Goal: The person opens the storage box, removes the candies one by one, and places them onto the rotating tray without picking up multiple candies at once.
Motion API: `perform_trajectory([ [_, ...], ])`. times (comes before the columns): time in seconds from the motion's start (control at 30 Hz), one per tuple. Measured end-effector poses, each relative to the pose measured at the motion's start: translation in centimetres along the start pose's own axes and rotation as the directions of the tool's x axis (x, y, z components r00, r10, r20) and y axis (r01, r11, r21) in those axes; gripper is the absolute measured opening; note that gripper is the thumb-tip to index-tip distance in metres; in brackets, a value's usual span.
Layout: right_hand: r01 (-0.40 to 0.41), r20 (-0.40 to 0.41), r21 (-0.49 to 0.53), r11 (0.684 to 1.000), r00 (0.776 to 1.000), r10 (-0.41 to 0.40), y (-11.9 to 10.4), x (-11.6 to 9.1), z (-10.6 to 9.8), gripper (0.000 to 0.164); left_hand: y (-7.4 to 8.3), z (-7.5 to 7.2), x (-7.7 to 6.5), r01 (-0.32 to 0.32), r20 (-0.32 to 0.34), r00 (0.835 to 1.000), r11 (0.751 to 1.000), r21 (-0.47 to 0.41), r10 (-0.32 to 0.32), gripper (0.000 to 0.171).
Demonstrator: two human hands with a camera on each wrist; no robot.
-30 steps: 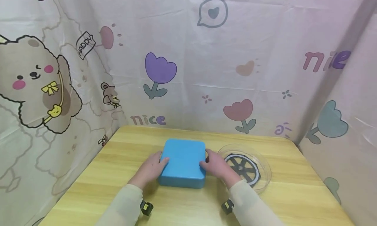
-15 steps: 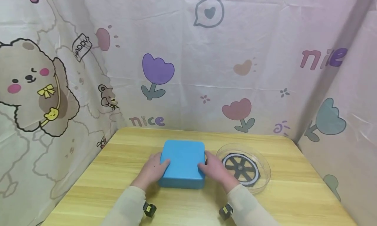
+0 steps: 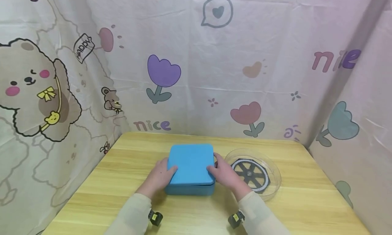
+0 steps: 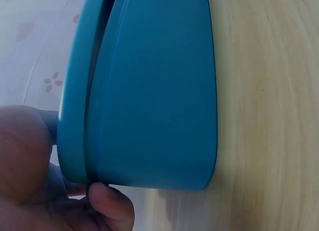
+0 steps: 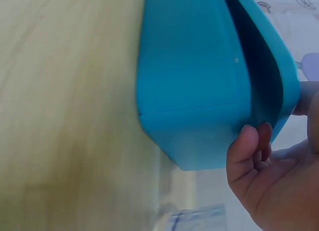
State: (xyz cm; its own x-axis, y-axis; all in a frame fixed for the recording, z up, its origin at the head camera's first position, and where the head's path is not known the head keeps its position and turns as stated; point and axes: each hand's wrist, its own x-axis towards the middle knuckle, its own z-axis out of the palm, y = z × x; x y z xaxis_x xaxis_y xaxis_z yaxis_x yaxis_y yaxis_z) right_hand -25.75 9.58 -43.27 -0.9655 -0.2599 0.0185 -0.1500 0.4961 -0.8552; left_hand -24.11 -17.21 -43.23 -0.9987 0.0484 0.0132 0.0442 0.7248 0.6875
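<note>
A blue box (image 3: 190, 190) rests on the wooden table, its matching blue lid (image 3: 191, 163) tilted up off the rim. On the lid's left edge, my left hand (image 3: 160, 177) grips with the thumb on top and fingers beneath. My right hand (image 3: 225, 173) pinches the opposite edge the same way. In the right wrist view, a dark gap shows between lid (image 5: 279, 56) and box wall (image 5: 194, 56), wider there than at the left. The left wrist view has a narrower gap beside the lid (image 4: 75, 131). What lies inside the box is hidden.
Right of the box stands a clear round dish (image 3: 278, 180) with a black spoked wheel shape (image 3: 249, 174) in it, close to my right forearm. A printed cloth (image 3: 196, 75) hangs behind the table (image 3: 101, 194) and along both sides.
The lid was seated on the box in both earlier frames. Now it has come up, most at the right, and a dark seam shows along its front. My right hand rose slightly with it.
</note>
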Motion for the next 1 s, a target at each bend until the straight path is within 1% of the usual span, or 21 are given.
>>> perform_trajectory([
  [0.13,0.008,-0.020,0.001,1.000,1.000,-0.008,-0.6,0.1,-0.1,0.071,-0.1,-0.2,-0.2,0.015,0.016,1.000,1.000,-0.021,-0.015,0.071],
  [0.33,0.027,-0.108,-0.028,0.999,0.994,-0.030,-1.0,0.2,0.2,0.064,-0.2,-0.5,-0.2,0.019,0.008,1.000,0.998,-0.065,-0.018,0.072],
  [0.43,0.051,-0.160,-0.051,0.997,0.985,-0.059,-1.2,0.2,0.6,0.059,-0.2,-0.8,-0.2,0.016,0.009,1.000,0.997,-0.079,-0.016,0.072],
  [0.57,0.120,-0.207,-0.102,0.988,0.968,-0.139,-1.6,0.3,1.3,0.052,-0.3,-1.7,-0.2,0.010,0.000,1.000,0.997,-0.076,-0.010,0.072],
  [0.67,0.162,-0.194,-0.099,0.982,0.965,-0.179,-2.2,0.3,1.9,0.048,-0.5,-2.7,-0.3,0.012,-0.016,1.000,0.998,-0.067,-0.013,0.072],
  [0.83,0.193,-0.117,-0.039,0.980,0.974,-0.197,-3.7,0.0,2.9,0.044,-1.3,-4.4,-0.5,0.045,-0.035,0.998,0.998,-0.031,-0.046,0.075],
  [1.0,0.223,-0.045,0.005,0.975,0.974,-0.223,-5.1,-0.3,4.1,0.039,-2.2,-6.1,-0.7,0.075,-0.059,0.996,0.997,0.015,-0.074,0.078],
])
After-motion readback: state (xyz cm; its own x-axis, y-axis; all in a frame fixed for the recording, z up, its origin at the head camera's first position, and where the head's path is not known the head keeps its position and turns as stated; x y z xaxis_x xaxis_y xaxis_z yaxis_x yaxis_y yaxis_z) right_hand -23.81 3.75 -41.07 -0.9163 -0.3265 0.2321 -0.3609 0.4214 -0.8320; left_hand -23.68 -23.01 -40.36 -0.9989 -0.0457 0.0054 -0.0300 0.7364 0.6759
